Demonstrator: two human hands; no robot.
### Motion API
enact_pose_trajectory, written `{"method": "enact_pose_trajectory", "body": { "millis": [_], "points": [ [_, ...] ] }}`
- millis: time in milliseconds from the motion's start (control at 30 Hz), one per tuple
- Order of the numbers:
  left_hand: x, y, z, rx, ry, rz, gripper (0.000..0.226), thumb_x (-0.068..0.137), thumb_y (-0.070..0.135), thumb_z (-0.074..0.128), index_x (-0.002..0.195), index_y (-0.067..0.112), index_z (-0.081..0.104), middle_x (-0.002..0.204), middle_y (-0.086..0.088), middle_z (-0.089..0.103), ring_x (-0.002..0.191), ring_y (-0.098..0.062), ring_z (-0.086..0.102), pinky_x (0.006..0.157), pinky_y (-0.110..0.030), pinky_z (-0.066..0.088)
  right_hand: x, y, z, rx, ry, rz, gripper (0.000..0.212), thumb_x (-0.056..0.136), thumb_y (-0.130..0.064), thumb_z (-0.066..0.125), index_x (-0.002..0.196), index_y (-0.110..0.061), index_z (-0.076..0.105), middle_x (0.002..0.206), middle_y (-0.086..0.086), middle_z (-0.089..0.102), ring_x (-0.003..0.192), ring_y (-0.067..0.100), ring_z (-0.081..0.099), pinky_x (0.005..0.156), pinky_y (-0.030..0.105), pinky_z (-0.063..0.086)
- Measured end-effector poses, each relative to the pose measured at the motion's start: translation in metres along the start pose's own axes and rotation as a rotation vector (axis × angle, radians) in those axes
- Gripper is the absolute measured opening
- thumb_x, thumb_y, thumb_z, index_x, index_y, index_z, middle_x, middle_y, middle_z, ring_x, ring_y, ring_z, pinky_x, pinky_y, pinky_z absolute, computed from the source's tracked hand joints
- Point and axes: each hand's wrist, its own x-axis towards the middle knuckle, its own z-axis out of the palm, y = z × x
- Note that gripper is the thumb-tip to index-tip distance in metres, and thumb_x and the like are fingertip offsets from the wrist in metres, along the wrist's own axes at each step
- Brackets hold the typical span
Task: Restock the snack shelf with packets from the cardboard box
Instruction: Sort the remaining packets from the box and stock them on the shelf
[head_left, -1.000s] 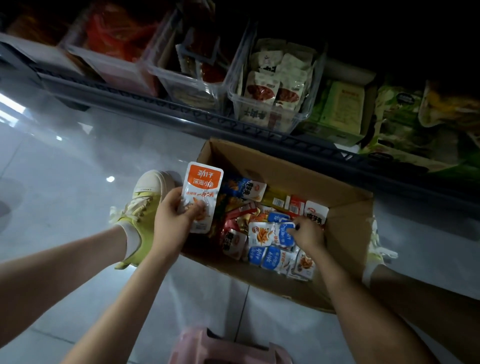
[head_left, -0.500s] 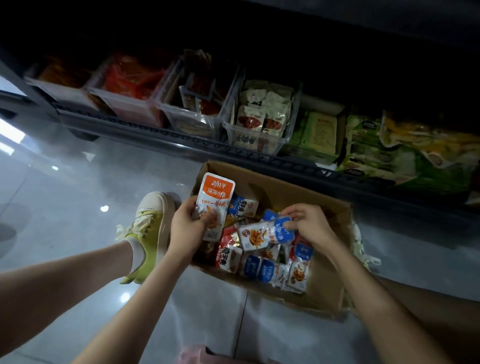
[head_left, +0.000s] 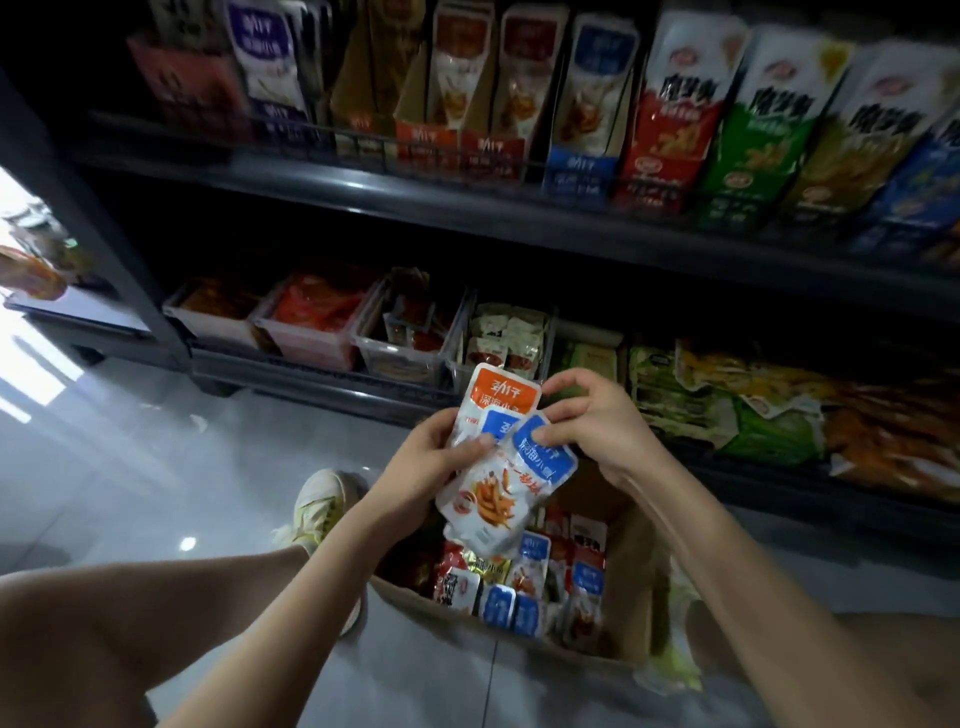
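Both hands meet above the box (head_left: 631, 566), in front of the lower shelf (head_left: 322, 387). The left hand (head_left: 415, 462) grips a small fan of packets, fingers curled behind and the thumb pressed across their faces. Hindmost is the orange packet (head_left: 503, 395), white with an orange top band and white lettering. Over it lies a blue packet (head_left: 496, 423), of which only part of the blue band shows. The right hand (head_left: 592, 423) pinches the top edge of the front packet (head_left: 511, 486) with curled fingers. This one is tilted, white with a blue band and a picture of orange strips, and its lower end hangs over the box. The box stands open on the floor (head_left: 130, 441), holding loose packets (head_left: 524, 582) in blue, red and gold. Clear bins (head_left: 400, 358) of sachets line the lower shelf. Upright display cartons (head_left: 670, 109) stand on the upper shelf (head_left: 467, 205). A yellow shoe (head_left: 317, 504) rests left of the box.
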Motion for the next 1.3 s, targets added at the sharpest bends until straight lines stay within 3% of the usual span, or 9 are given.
{"method": "enact_pose_trajectory", "body": {
  "millis": [200,300,433,600,800,967,1067,1200,1300],
  "points": [
    [-0.009,0.017,0.017,0.091,0.093,0.116,0.031,0.085,0.005,0.067,0.114,0.009,0.056,0.105,-0.01,0.072,0.094,-0.027,0.071,0.079,-0.043,0.058,-0.01,-0.013,0.008,0.26,0.243,0.004,0.028,0.078,0.004,0.071,0.09,-0.015,0.055,0.095,0.006,0.066,0.077,0.015,0.067,0.051,0.025,0.052],
    [-0.01,0.027,0.023,0.14,0.18,0.151,0.024,0.086,0.003,0.067,0.107,0.011,0.058,0.1,-0.007,0.073,0.088,-0.022,0.072,0.075,-0.038,0.059,-0.016,-0.014,0.001,0.205,0.195,0.013,0.024,0.083,-0.005,0.07,0.102,-0.012,0.058,0.097,0.005,0.065,0.08,0.012,0.066,0.054,0.022,0.053],
    [-0.009,0.043,0.027,0.208,0.2,0.163,0.02,0.087,0.007,0.066,0.103,0.016,0.057,0.099,-0.004,0.072,0.086,-0.019,0.072,0.073,-0.037,0.059,-0.019,-0.02,-0.014,0.023,0.012,0.084,0.03,0.088,-0.016,0.065,0.118,-0.012,0.059,0.104,0.007,0.069,0.093,0.018,0.067,0.082,0.04,0.057],
    [-0.002,0.066,0.037,0.221,0.13,0.176,0.028,0.086,0.006,0.067,0.107,0.02,0.054,0.107,-0.007,0.069,0.093,-0.023,0.07,0.082,-0.047,0.057,-0.017,-0.042,-0.028,0.001,-0.006,0.05,0.021,0.09,-0.008,0.062,0.11,-0.012,0.06,0.096,0.005,0.07,0.088,0.017,0.068,0.072,0.033,0.058],
    [0.011,0.094,0.038,0.077,0.155,0.214,0.019,0.094,0.01,0.056,0.112,0.017,0.058,0.108,-0.006,0.069,0.097,-0.022,0.069,0.078,-0.04,0.057,-0.005,-0.072,-0.042,0.0,0.063,0.018,0.013,0.08,-0.012,0.074,0.085,-0.01,0.062,0.08,0.003,0.071,0.067,0.008,0.068,0.054,0.021,0.054],
    [0.028,0.114,0.04,0.183,0.176,0.256,0.025,0.094,0.009,0.055,0.118,0.017,0.056,0.113,-0.005,0.067,0.103,-0.022,0.066,0.09,-0.05,0.053,0.008,-0.087,-0.049,-0.092,0.094,-0.031,0.021,0.077,-0.016,0.077,0.083,-0.006,0.06,0.083,0.007,0.071,0.07,0.013,0.069,0.055,0.022,0.053],
    [0.035,0.123,0.044,0.172,0.174,0.273,0.023,0.095,0.01,0.054,0.115,0.021,0.057,0.111,-0.003,0.068,0.1,-0.02,0.068,0.089,-0.048,0.054,0.013,-0.095,-0.052,-0.167,0.091,-0.132,0.02,0.081,-0.017,0.074,0.08,-0.009,0.055,0.084,0.003,0.071,0.074,0.009,0.069,0.056,0.019,0.051],
    [0.043,0.134,0.043,0.115,0.131,0.3,0.021,0.093,0.013,0.059,0.113,0.016,0.059,0.107,-0.005,0.071,0.096,-0.021,0.07,0.086,-0.047,0.055,0.02,-0.105,-0.053,-0.181,0.059,-0.235,0.016,0.087,-0.016,0.067,0.094,-0.009,0.055,0.091,0.005,0.072,0.079,0.013,0.071,0.068,0.03,0.058],
    [0.045,0.142,0.042,0.074,0.09,0.337,0.029,0.086,0.013,0.068,0.114,0.015,0.059,0.105,-0.005,0.072,0.093,-0.021,0.071,0.078,-0.038,0.058,0.025,-0.116,-0.052,-0.164,0.064,-0.299,0.017,0.086,-0.013,0.068,0.1,-0.02,0.063,0.094,0.001,0.072,0.08,0.012,0.071,0.065,0.026,0.057]
  ]
}}
